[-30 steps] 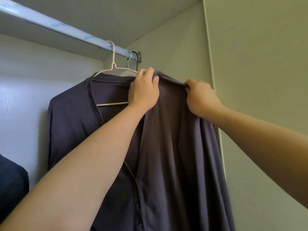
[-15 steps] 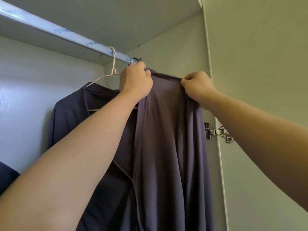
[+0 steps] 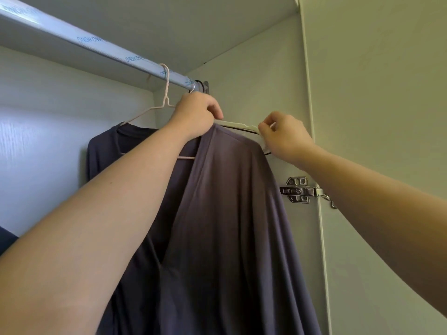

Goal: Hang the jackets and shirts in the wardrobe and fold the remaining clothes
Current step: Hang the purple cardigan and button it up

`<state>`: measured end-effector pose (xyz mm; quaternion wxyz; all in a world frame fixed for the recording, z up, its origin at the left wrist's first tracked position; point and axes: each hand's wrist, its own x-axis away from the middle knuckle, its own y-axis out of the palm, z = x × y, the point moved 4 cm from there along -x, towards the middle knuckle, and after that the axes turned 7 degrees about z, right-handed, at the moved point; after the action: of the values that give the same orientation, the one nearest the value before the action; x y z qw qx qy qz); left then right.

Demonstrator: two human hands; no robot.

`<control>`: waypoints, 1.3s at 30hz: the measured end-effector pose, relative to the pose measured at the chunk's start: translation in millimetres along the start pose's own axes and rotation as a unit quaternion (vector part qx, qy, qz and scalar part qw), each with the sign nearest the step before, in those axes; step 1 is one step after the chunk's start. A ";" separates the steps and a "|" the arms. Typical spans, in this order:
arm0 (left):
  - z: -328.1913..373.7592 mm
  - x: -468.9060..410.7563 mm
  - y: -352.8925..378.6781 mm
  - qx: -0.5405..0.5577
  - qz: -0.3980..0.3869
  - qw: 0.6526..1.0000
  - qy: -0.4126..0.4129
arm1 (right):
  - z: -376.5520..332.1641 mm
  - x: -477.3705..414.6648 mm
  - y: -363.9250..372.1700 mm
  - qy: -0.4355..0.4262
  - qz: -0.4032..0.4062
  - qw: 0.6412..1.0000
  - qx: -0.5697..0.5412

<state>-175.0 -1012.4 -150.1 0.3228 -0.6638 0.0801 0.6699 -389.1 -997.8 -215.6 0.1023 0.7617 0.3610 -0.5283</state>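
Note:
A dark purple-grey shirt (image 3: 232, 213) hangs inside the wardrobe from the metal rail (image 3: 101, 48). Its left shoulder sits on a pale wire hanger (image 3: 165, 93) hooked over the rail. My left hand (image 3: 196, 114) grips the shirt's collar just under the rail's right end, beside a black hook. My right hand (image 3: 283, 134) pinches the bare end of a white hanger (image 3: 238, 124) that sticks out above the shirt's right shoulder. The fabric lies below that hanger arm.
The wardrobe's right side wall (image 3: 254, 81) stands close behind the shirt. A metal door hinge (image 3: 298, 191) sits on it, with the open door (image 3: 387, 93) to the right. A dark blue garment (image 3: 6, 239) shows at the left edge.
Both hands rose toward the rail's right end. My right hand let go of the shirt's shoulder fabric and now pinches the white hanger's end, which has come into view.

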 end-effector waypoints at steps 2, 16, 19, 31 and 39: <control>3.1 4.0 1.8 0.010 -0.033 0.999 -0.003 | -0.3 11.6 1.1 -0.022 0.015 1.000 -0.002; -0.4 15.8 -6.1 0.040 -0.244 0.969 0.026 | 6.9 72.0 31.6 -0.060 -0.100 0.978 0.170; -3.5 11.9 -5.0 0.019 -0.225 0.973 0.054 | 9.6 58.3 23.8 -0.013 -0.089 0.988 0.123; -5.8 -5.9 -4.0 -0.096 -0.112 0.986 0.077 | 7.5 44.2 12.1 0.001 -0.053 0.997 0.063; -10.1 5.8 -5.4 -0.039 -0.094 0.992 0.072 | -13.7 44.1 28.9 -0.060 -0.004 0.992 0.108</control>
<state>-163.1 -1011.7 -154.9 0.3517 -0.7273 0.0139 0.5892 -352.1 -991.6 -255.1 0.0388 0.7334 0.2984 -0.6095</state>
